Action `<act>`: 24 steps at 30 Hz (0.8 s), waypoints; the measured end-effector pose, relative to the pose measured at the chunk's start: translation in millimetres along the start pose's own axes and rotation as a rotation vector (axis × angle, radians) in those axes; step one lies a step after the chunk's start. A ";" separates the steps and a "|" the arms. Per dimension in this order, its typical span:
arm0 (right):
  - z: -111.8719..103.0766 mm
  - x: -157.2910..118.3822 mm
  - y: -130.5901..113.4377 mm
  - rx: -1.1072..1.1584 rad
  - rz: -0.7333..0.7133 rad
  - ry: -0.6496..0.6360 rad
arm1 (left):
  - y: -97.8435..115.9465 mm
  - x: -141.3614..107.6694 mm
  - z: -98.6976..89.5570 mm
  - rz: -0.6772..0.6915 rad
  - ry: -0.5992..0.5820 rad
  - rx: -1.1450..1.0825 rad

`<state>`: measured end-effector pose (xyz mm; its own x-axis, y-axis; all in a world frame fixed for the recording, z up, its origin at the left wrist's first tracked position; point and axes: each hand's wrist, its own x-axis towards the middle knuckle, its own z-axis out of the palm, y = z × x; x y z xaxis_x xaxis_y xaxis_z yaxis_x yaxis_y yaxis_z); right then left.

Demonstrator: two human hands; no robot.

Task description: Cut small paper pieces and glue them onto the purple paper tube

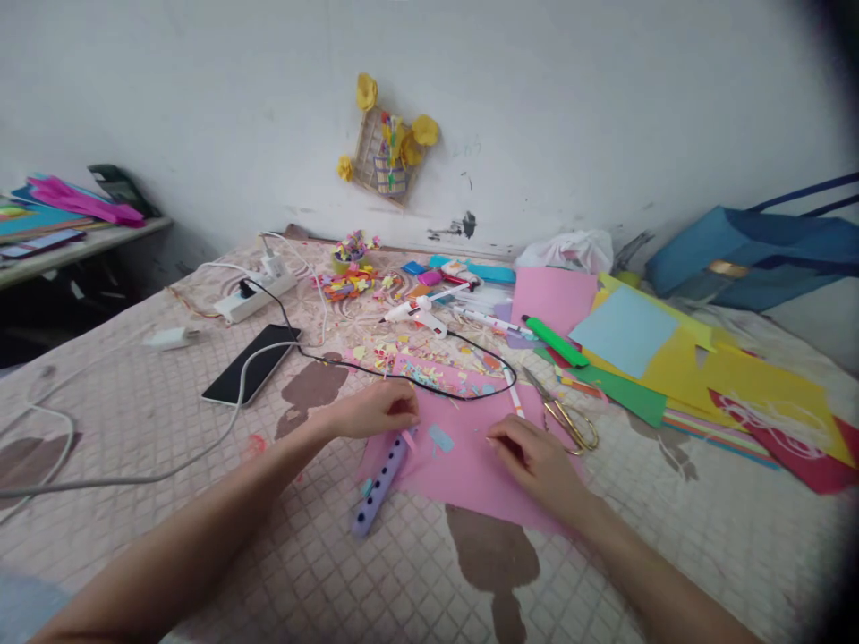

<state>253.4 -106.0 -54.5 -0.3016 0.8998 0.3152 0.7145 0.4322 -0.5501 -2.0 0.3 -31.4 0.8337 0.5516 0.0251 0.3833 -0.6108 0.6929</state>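
My left hand (382,407) hovers over the left edge of a pink paper sheet (456,483), its fingers curled into a pinch. A short pink strip (409,439) shows just under those fingertips; whether they grip it is unclear. Below lies a purple strip with black dots (381,487). My right hand (530,452) is over the sheet's right side, thumb and fingers drawn together, anything between them too small to make out. Between both hands rests a small light-blue paper piece (441,437). Gold-handled scissors (570,425) lie beside my right hand.
A white glue gun (417,311) with a black cord lies beyond the sheet, among paper scraps (429,374). On the left are a phone (251,365), a power strip (255,300) and cables. Coloured papers (671,376) and a green marker-like stick (556,341) lie right.
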 end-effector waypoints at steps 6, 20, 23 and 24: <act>1.4 -0.2 2.4 -0.009 -0.014 -0.007 | -1.7 -6.3 -17.9 -0.057 -0.071 -0.166; 7.4 2.0 1.9 -0.012 -0.021 -0.032 | -42.0 -20.9 -59.2 -0.304 0.163 0.148; 7.9 0.7 2.8 -0.018 -0.013 -0.035 | -50.5 -16.3 -52.9 -0.293 0.185 0.160; 7.8 0.2 2.8 -0.018 -0.010 -0.037 | -52.0 -16.0 -51.9 -0.292 0.194 0.166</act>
<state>250.4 -104.1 -62.1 -0.3316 0.8971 0.2919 0.7228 0.4404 -0.5326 -55.9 52.7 -30.4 0.5950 0.8036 -0.0090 0.6657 -0.4866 0.5657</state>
